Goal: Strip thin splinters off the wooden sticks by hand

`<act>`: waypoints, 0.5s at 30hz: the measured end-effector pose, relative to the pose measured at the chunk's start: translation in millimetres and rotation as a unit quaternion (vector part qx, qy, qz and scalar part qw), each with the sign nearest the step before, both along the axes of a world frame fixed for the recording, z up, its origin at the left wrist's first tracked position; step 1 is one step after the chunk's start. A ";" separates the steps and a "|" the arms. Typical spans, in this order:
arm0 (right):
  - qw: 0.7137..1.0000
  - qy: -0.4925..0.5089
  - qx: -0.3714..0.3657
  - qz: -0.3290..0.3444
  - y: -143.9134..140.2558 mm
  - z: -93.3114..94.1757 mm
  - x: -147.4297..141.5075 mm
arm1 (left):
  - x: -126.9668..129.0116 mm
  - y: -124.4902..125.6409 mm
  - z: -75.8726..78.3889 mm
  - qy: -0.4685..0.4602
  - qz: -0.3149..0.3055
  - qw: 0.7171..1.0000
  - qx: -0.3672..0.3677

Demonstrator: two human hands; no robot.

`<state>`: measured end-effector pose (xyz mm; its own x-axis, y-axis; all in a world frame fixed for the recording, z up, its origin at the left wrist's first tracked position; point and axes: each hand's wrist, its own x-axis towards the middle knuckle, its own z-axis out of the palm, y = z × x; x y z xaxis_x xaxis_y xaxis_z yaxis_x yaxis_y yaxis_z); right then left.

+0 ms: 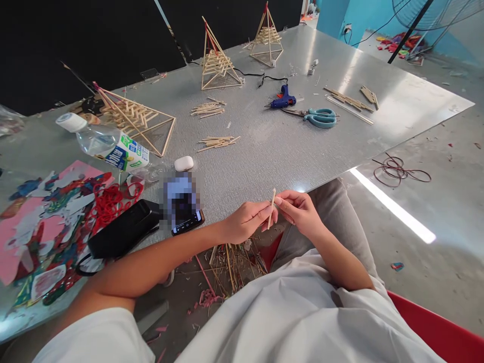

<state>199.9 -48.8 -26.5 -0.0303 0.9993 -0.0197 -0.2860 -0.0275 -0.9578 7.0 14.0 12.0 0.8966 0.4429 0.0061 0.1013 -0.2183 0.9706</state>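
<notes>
Both hands, left hand (244,222) and right hand (300,212), pinch a short wooden stick (271,207) upright at the table's (272,146) six-o'clock edge.

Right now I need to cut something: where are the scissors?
In the head view, the teal-handled scissors lie on the grey table, right of centre, just right of the blue glue gun and left of loose sticks.

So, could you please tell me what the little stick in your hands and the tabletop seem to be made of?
The stick, pinched between left hand and right hand, looks like pale, unfinished wood or bamboo: matte, tan, thin. The tabletop seems to be sheet metal or a metallic laminate: grey, finely textured, with bright glare.
</notes>
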 end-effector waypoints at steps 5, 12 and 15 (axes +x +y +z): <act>0.974 -0.202 0.096 0.041 -13.8 19.9 19.1 | 0.2 1.1 -0.6 -0.009 0.021 1.000 0.002; 0.833 -0.512 0.164 0.133 -29.9 25.3 37.4 | -2.0 0.6 -2.0 0.019 0.045 0.998 0.031; 0.881 -0.440 0.174 0.025 -29.6 24.3 36.8 | -2.1 0.2 -1.4 0.021 0.045 0.998 0.028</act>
